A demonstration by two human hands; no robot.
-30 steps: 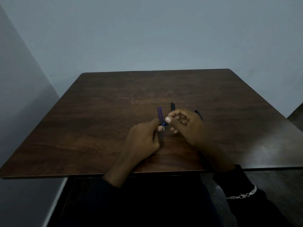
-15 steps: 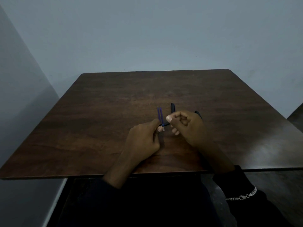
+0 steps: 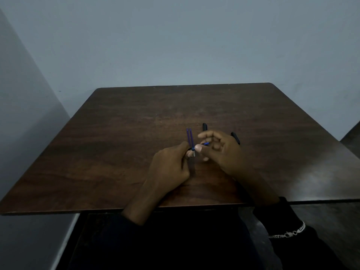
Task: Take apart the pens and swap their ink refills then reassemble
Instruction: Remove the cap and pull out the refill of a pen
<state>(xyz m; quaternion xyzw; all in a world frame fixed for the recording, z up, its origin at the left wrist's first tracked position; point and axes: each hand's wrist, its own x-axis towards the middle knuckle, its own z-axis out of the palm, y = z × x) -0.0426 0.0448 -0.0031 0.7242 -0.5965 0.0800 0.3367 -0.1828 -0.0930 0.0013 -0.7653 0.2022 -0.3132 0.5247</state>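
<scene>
Two thin purple ink refills (image 3: 189,137) lie side by side on the dark wooden table (image 3: 124,137), pointing away from me. My left hand (image 3: 169,168) pinches the near end of a small blue pen part (image 3: 203,145). My right hand (image 3: 220,151) holds the same part from the right, thumb at its near end, its other fingers spread. Two black pen pieces lie behind my right hand: one (image 3: 204,126) to its upper left, one (image 3: 235,137) to its right, both partly hidden.
The table stands in a corner, with a grey wall (image 3: 175,45) behind it and another on the left. A second dark surface (image 3: 350,137) shows at the right edge. A silver bracelet (image 3: 288,233) hangs at my right sleeve.
The fingers of my right hand have uncurled and spread, baring more of the blue pen part. My left hand and the refills have stayed in place.
</scene>
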